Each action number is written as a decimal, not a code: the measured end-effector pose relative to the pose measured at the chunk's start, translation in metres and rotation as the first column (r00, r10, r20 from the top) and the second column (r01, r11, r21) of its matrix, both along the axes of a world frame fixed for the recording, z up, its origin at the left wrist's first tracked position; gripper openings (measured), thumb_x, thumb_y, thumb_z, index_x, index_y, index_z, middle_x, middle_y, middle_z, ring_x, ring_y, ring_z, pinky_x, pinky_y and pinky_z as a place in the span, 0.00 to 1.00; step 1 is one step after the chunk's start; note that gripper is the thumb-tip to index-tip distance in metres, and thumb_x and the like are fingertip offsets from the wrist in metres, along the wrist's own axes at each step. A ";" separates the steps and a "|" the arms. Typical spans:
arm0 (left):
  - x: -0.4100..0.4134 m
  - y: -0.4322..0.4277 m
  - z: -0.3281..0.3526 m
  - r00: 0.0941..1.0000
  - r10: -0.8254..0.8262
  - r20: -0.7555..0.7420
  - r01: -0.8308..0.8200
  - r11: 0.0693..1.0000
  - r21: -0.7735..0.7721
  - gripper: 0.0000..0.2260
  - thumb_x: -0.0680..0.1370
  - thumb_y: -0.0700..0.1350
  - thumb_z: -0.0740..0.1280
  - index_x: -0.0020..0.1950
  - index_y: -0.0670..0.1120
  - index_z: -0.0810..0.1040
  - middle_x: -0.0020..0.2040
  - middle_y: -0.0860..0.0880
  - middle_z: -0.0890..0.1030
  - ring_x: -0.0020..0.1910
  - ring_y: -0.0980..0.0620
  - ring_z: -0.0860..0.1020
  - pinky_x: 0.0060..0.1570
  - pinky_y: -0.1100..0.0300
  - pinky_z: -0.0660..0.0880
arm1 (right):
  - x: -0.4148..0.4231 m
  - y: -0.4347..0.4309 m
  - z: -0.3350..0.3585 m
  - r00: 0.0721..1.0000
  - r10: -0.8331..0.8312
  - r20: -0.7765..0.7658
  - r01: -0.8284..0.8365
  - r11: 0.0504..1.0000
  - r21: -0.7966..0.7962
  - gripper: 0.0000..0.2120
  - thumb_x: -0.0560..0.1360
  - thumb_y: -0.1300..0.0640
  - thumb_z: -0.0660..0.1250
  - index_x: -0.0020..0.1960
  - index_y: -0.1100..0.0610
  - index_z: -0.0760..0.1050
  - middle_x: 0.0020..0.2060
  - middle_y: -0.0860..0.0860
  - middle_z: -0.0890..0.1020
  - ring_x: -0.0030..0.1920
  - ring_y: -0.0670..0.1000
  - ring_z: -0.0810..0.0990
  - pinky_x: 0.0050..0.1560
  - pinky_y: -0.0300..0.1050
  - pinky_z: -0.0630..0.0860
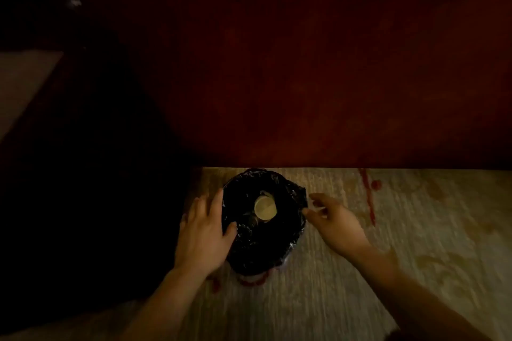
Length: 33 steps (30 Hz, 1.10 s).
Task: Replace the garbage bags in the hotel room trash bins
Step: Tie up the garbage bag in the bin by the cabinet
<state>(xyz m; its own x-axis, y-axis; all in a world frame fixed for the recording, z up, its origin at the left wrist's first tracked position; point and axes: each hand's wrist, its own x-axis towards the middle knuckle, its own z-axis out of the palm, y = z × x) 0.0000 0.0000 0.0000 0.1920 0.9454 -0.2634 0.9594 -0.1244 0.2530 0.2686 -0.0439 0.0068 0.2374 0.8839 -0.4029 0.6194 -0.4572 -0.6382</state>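
Observation:
A small trash bin lined with a black garbage bag (288, 230) stands on the pale floor below a dark red wall. A pale round cup (265, 208) and some dark rubbish lie inside. My left hand (205, 232) lies on the bin's left rim, thumb hooked over the bag's edge, fingers down the outside. Just off the right rim, my right hand (332, 219) hovers with fingers spread and slightly curled, blurred, touching or almost touching the bag's edge; it holds nothing that I can see.
A dark red wall (304, 77) rises right behind the bin. Very dark furniture or shadow (83, 174) fills the left side. Red stains (370, 196) mark the light patterned floor (415, 257) to the right and in front of the bin.

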 end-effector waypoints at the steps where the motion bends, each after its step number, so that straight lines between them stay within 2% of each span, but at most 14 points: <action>1: 0.000 0.004 -0.015 1.000 -0.007 0.003 0.007 1.000 0.007 0.36 0.80 0.62 0.58 0.81 0.53 0.44 0.80 0.44 0.56 0.79 0.43 0.55 0.74 0.44 0.61 | -0.001 0.007 -0.016 1.000 -0.006 0.013 0.005 1.000 0.030 0.25 0.80 0.43 0.63 0.74 0.50 0.68 0.69 0.50 0.75 0.64 0.51 0.77 0.56 0.46 0.75; 6: 0.002 0.015 -0.075 0.998 0.013 0.055 -0.014 1.000 0.009 0.37 0.80 0.62 0.58 0.81 0.53 0.41 0.80 0.44 0.53 0.78 0.44 0.56 0.73 0.47 0.63 | 0.001 0.040 -0.075 0.999 -0.001 0.046 0.000 1.000 0.031 0.31 0.78 0.37 0.62 0.77 0.49 0.63 0.73 0.52 0.68 0.69 0.56 0.72 0.64 0.56 0.74; 9: 0.001 0.018 -0.090 0.983 0.051 0.177 -0.055 0.998 0.016 0.38 0.79 0.61 0.61 0.81 0.53 0.42 0.79 0.48 0.55 0.75 0.46 0.63 0.66 0.53 0.70 | 0.006 0.054 -0.091 0.985 -0.091 -0.144 0.096 0.995 0.027 0.35 0.77 0.37 0.64 0.79 0.48 0.58 0.77 0.52 0.63 0.74 0.57 0.66 0.70 0.59 0.69; 11: 0.005 0.019 -0.091 0.952 0.119 0.283 -0.117 0.993 -0.025 0.38 0.79 0.60 0.62 0.81 0.54 0.42 0.79 0.50 0.56 0.74 0.48 0.65 0.63 0.55 0.70 | 0.010 0.060 -0.095 0.942 -0.156 -0.298 0.166 0.986 0.006 0.40 0.75 0.37 0.67 0.81 0.46 0.53 0.79 0.52 0.59 0.76 0.57 0.63 0.73 0.61 0.66; 13: 0.010 0.021 -0.091 0.915 0.201 0.350 -0.181 0.980 -0.088 0.38 0.80 0.59 0.63 0.81 0.55 0.43 0.79 0.50 0.56 0.75 0.48 0.63 0.66 0.54 0.68 | 0.011 0.065 -0.099 0.876 -0.222 -0.429 0.223 0.974 -0.049 0.43 0.74 0.37 0.68 0.81 0.46 0.50 0.80 0.52 0.56 0.78 0.57 0.61 0.74 0.61 0.64; 16: 0.015 0.024 -0.089 0.884 0.258 0.389 -0.233 0.966 -0.112 0.37 0.80 0.59 0.62 0.81 0.55 0.44 0.81 0.50 0.54 0.77 0.47 0.60 0.70 0.52 0.64 | 0.015 0.065 -0.107 0.787 -0.313 -0.531 0.266 0.950 -0.166 0.47 0.71 0.35 0.70 0.81 0.44 0.49 0.79 0.53 0.60 0.76 0.60 0.64 0.71 0.66 0.65; 19: 0.013 0.030 -0.088 0.893 0.239 0.381 -0.219 0.971 -0.096 0.35 0.80 0.60 0.60 0.81 0.54 0.47 0.81 0.50 0.55 0.77 0.48 0.61 0.69 0.53 0.64 | 0.017 0.064 -0.109 0.759 -0.324 -0.564 0.223 0.944 -0.242 0.48 0.68 0.34 0.71 0.80 0.47 0.53 0.76 0.55 0.66 0.69 0.60 0.71 0.62 0.61 0.73; 21: 0.010 0.033 -0.088 0.883 0.233 0.406 -0.212 0.972 -0.097 0.33 0.80 0.61 0.60 0.81 0.55 0.50 0.80 0.51 0.57 0.77 0.48 0.61 0.71 0.52 0.63 | 0.017 0.064 -0.106 0.755 -0.307 -0.579 0.228 0.951 -0.208 0.48 0.68 0.36 0.73 0.80 0.53 0.58 0.74 0.56 0.68 0.69 0.59 0.72 0.60 0.58 0.73; 22: 0.007 0.034 -0.089 0.869 0.238 0.433 -0.213 0.971 -0.108 0.32 0.80 0.61 0.60 0.81 0.56 0.52 0.80 0.52 0.58 0.77 0.49 0.61 0.72 0.52 0.63 | 0.016 0.065 -0.103 0.757 -0.302 -0.580 0.247 0.953 -0.174 0.47 0.68 0.39 0.75 0.78 0.56 0.60 0.74 0.56 0.69 0.69 0.59 0.72 0.61 0.57 0.73; 24: 0.002 0.037 -0.091 0.822 0.276 0.498 -0.232 0.961 -0.150 0.28 0.81 0.59 0.61 0.79 0.55 0.58 0.78 0.52 0.62 0.76 0.49 0.63 0.73 0.51 0.63 | 0.016 0.066 -0.095 0.746 -0.309 -0.590 0.308 0.946 -0.106 0.39 0.68 0.47 0.78 0.73 0.60 0.68 0.67 0.56 0.75 0.61 0.57 0.78 0.59 0.55 0.76; 27: -0.003 0.042 -0.095 0.696 0.389 0.603 -0.309 0.921 -0.237 0.23 0.80 0.58 0.62 0.75 0.55 0.68 0.72 0.53 0.71 0.70 0.49 0.71 0.70 0.47 0.68 | 0.015 0.064 -0.079 0.773 -0.312 -0.552 0.390 0.920 0.025 0.15 0.70 0.62 0.78 0.55 0.62 0.81 0.51 0.60 0.85 0.45 0.57 0.86 0.50 0.56 0.83; 29: -0.002 0.047 -0.096 0.648 0.422 0.634 -0.360 0.903 -0.233 0.20 0.81 0.59 0.61 0.71 0.54 0.72 0.69 0.52 0.74 0.68 0.49 0.73 0.68 0.46 0.70 | 0.009 0.062 -0.068 0.855 -0.265 -0.446 0.372 0.912 0.172 0.03 0.72 0.65 0.75 0.46 0.61 0.82 0.42 0.58 0.86 0.39 0.54 0.86 0.44 0.57 0.85; 31: 0.000 0.050 -0.096 0.614 0.451 0.648 -0.391 0.887 -0.247 0.21 0.80 0.62 0.59 0.70 0.57 0.71 0.70 0.51 0.72 0.68 0.47 0.72 0.67 0.44 0.71 | 0.000 0.058 -0.061 0.928 -0.181 -0.326 0.293 0.895 0.336 0.04 0.74 0.65 0.73 0.43 0.57 0.81 0.38 0.53 0.85 0.37 0.53 0.85 0.40 0.57 0.84; 33: 0.001 0.054 -0.096 0.512 0.566 0.646 -0.389 0.824 -0.412 0.30 0.76 0.69 0.59 0.75 0.59 0.64 0.74 0.49 0.68 0.71 0.44 0.69 0.68 0.41 0.69 | -0.005 0.054 -0.059 0.969 -0.057 -0.242 0.164 0.877 0.452 0.07 0.74 0.65 0.73 0.41 0.55 0.79 0.38 0.51 0.83 0.37 0.52 0.83 0.38 0.54 0.83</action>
